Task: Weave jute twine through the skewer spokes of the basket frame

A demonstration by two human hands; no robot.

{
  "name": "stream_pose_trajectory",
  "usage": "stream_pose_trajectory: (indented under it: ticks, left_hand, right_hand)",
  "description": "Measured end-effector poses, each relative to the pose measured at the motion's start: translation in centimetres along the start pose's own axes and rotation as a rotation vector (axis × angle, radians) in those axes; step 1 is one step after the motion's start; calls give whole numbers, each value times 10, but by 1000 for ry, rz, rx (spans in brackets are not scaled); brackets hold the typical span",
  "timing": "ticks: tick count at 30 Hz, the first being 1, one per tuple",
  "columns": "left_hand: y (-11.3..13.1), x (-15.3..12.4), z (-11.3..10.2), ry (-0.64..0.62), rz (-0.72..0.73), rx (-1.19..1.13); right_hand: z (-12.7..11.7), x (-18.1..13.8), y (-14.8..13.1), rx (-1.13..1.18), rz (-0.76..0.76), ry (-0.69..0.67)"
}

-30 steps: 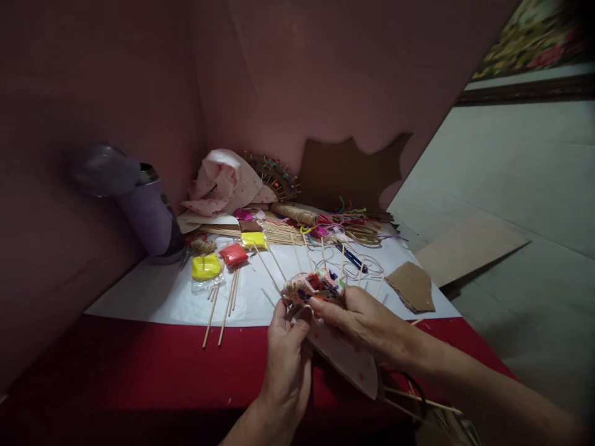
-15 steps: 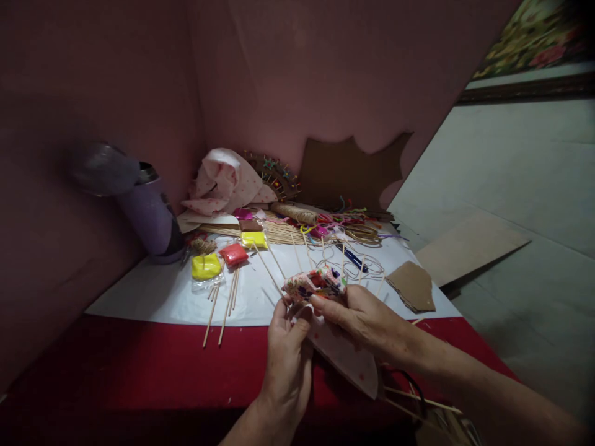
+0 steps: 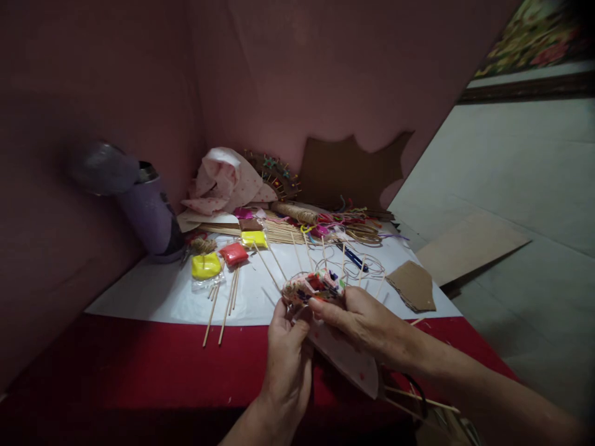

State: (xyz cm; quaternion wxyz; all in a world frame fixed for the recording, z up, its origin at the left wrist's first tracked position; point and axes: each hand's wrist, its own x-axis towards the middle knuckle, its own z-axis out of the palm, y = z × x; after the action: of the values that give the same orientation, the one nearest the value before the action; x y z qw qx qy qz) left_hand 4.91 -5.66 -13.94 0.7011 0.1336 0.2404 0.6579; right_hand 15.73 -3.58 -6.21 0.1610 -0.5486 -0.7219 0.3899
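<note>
Between my two hands is a small piece wrapped in flower-printed fabric [image 3: 302,288], with thin wooden sticks [image 3: 267,266] fanning out from its far side. My left hand [image 3: 288,353] is closed on its near left edge, thumb on top. My right hand [image 3: 362,316] grips its right side, with the thumb laid across the near edge. Below the hands hangs a pale fabric piece with red dots [image 3: 357,365]; whether it is joined to the flowered piece is hidden.
Clay packets, yellow [image 3: 206,266] and red [image 3: 233,253], lie left beside loose sticks [image 3: 227,303]. A purple bottle [image 3: 153,210] stands far left. Behind are dotted fabric [image 3: 223,179], a twine roll [image 3: 295,212], scissors [image 3: 362,233] and a blue cutter [image 3: 353,257]. Cardboard [image 3: 411,286] lies right.
The flowered piece has tilted slightly in my hands. Both hands keep nearly the same hold and place.
</note>
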Motion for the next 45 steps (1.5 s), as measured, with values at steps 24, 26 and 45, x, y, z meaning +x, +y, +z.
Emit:
stream_pose_trajectory:
  ticks: [24, 26, 45]
  left_hand:
    - [-2, 2, -4, -9, 16, -20]
    - [-3, 1, -4, 1, 13, -19]
    - [-1, 0, -1, 33, 1, 13]
  right_hand:
    - [2, 2, 5, 19, 4, 16]
    - [2, 3, 5, 14, 5, 17]
    - [-1, 1, 3, 151, 10, 11]
